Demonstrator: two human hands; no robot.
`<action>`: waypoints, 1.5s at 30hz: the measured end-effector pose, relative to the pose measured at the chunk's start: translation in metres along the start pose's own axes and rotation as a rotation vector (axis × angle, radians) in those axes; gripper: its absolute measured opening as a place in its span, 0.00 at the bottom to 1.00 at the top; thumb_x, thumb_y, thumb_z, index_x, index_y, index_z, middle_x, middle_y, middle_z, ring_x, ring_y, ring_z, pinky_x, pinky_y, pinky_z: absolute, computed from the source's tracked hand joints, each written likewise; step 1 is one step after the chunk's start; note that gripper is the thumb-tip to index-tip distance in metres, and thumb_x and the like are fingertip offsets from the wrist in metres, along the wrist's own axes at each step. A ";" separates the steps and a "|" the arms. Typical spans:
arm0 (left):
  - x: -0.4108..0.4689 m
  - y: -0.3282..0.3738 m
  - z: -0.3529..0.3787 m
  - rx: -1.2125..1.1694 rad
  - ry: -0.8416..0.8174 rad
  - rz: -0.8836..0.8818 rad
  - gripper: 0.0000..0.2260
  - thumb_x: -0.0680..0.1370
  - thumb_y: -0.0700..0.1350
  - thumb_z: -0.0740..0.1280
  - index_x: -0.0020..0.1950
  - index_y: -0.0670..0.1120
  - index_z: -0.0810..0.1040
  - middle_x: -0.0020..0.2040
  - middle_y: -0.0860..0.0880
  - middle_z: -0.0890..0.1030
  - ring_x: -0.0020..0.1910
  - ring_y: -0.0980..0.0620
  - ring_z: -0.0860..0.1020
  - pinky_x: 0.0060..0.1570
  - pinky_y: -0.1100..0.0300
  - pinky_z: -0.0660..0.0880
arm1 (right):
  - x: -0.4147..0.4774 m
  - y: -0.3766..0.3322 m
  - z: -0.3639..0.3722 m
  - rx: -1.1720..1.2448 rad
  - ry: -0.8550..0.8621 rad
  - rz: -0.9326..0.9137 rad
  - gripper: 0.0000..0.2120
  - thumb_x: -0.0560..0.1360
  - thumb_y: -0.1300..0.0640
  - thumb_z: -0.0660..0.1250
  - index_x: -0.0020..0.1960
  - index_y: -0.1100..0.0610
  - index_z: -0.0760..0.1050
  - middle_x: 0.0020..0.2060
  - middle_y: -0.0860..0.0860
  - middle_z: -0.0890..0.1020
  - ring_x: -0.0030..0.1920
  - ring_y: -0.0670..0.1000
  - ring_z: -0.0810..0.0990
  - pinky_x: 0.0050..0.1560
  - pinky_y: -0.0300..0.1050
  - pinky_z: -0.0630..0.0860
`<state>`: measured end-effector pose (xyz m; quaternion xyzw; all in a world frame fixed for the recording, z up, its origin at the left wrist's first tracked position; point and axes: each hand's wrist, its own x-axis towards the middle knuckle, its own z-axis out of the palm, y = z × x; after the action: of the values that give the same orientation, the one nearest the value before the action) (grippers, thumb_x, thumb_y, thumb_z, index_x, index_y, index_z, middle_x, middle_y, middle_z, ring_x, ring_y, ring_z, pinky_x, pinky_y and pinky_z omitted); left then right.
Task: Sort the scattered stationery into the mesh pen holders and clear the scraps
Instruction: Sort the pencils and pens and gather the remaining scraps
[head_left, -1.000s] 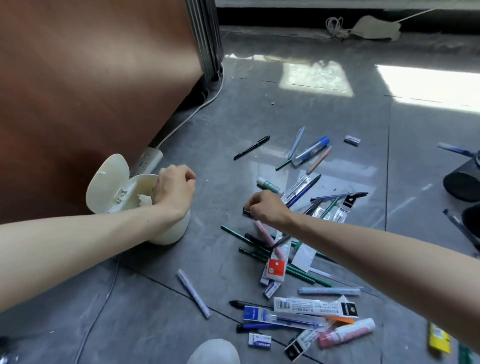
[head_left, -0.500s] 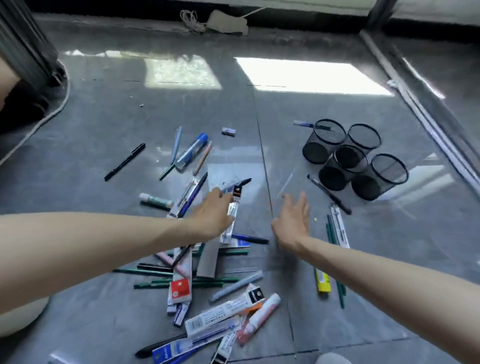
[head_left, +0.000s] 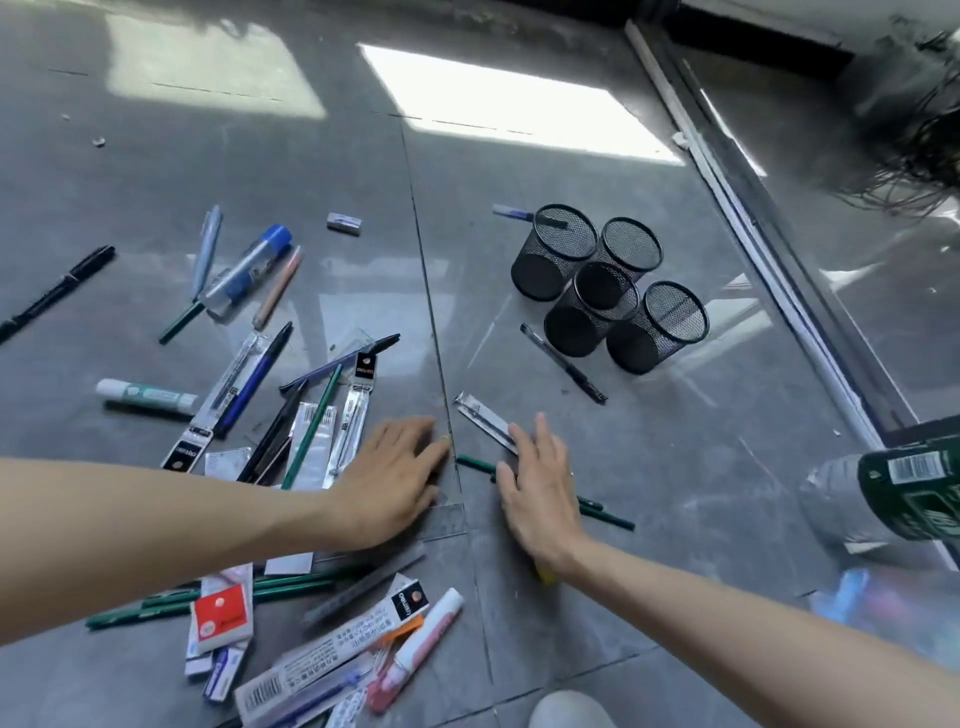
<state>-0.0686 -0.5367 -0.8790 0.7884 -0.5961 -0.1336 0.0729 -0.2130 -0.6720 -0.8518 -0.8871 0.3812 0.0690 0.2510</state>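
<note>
Several black mesh pen holders (head_left: 605, 288) stand clustered on the grey floor at the upper right. A scatter of pens, green pencils, glue sticks and packaged refills (head_left: 291, 415) covers the left and lower middle. My left hand (head_left: 392, 475) lies flat, fingers straight, over a clear ruler (head_left: 447, 519) at the pile's right edge. My right hand (head_left: 537, 491) rests open on green pencils (head_left: 605, 512) and touches a clear refill packet (head_left: 485, 418). Neither hand grips anything.
A black pen (head_left: 563, 364) lies in front of the holders and a blue pen (head_left: 511, 212) behind them. A small eraser (head_left: 344, 222) sits alone farther back. A green-labelled bottle (head_left: 904, 486) is at the right edge beside a sliding-door track (head_left: 753, 218).
The view swung right from the white bin to the holders. My left hand left the bin and came to the pile; both hands now lie flat and lower, close together on the floor.
</note>
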 end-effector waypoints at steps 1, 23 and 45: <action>0.001 -0.003 -0.001 -0.005 0.003 -0.054 0.22 0.71 0.53 0.67 0.61 0.44 0.72 0.61 0.39 0.73 0.57 0.39 0.72 0.59 0.52 0.60 | 0.004 0.001 -0.002 0.005 0.018 0.071 0.25 0.80 0.54 0.53 0.76 0.54 0.55 0.77 0.54 0.47 0.76 0.54 0.47 0.75 0.49 0.51; 0.005 -0.035 -0.026 0.040 -0.052 0.362 0.07 0.69 0.40 0.69 0.46 0.48 0.79 0.45 0.49 0.76 0.43 0.48 0.76 0.31 0.60 0.70 | 0.076 0.020 -0.039 -0.316 0.023 0.001 0.28 0.73 0.60 0.61 0.72 0.58 0.60 0.66 0.58 0.67 0.65 0.60 0.64 0.65 0.51 0.61; 0.102 -0.060 -0.046 0.122 0.069 -0.020 0.17 0.82 0.47 0.51 0.69 0.43 0.64 0.77 0.44 0.54 0.76 0.48 0.53 0.72 0.47 0.48 | 0.153 -0.051 -0.021 -0.185 0.115 -0.169 0.13 0.77 0.61 0.57 0.60 0.61 0.70 0.60 0.59 0.68 0.62 0.59 0.66 0.59 0.52 0.66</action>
<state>0.0256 -0.6198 -0.8644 0.8015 -0.5922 -0.0705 0.0440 -0.0712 -0.7507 -0.8616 -0.9378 0.3111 0.0314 0.1508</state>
